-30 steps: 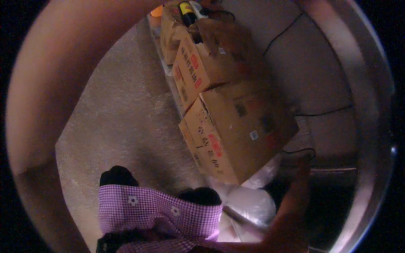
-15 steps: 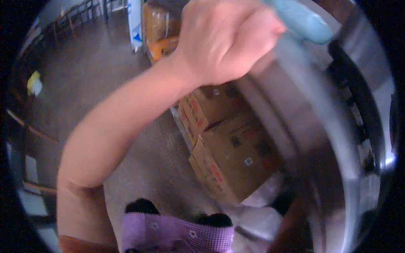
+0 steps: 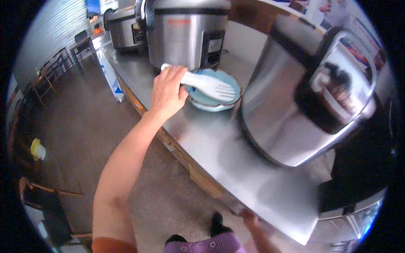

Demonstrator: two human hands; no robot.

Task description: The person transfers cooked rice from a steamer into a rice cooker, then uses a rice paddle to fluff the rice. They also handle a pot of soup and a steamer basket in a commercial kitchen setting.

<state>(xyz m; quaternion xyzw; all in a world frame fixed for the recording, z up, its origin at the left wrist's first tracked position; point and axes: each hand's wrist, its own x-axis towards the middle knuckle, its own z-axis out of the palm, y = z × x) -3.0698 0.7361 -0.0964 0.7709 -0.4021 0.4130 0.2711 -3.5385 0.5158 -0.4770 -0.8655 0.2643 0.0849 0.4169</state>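
Note:
My left hand (image 3: 168,90) is closed round the handle of a white slotted serving spoon (image 3: 213,87). The spoon's slotted head rests in or just over a light blue, wavy-rimmed bowl (image 3: 211,108); contact is hard to make out. That bowl stands on a steel counter (image 3: 198,139), between two large steel rice cookers. My right hand (image 3: 249,218) is low at the counter's front edge, blurred, with its fingers hidden.
One rice cooker (image 3: 173,40) stands behind the bowl, a smaller one (image 3: 122,31) farther left. A big cooker (image 3: 278,97) with a raised wire handle stands right. Dark tables and chairs (image 3: 84,47) line the far left. A yellow-and-white bag (image 3: 38,149) lies on the floor.
The view has swung up from the floor and cardboard boxes to the countertop. My left hand now shows with the white spoon at the bowl; earlier its fist was beside a light blue object.

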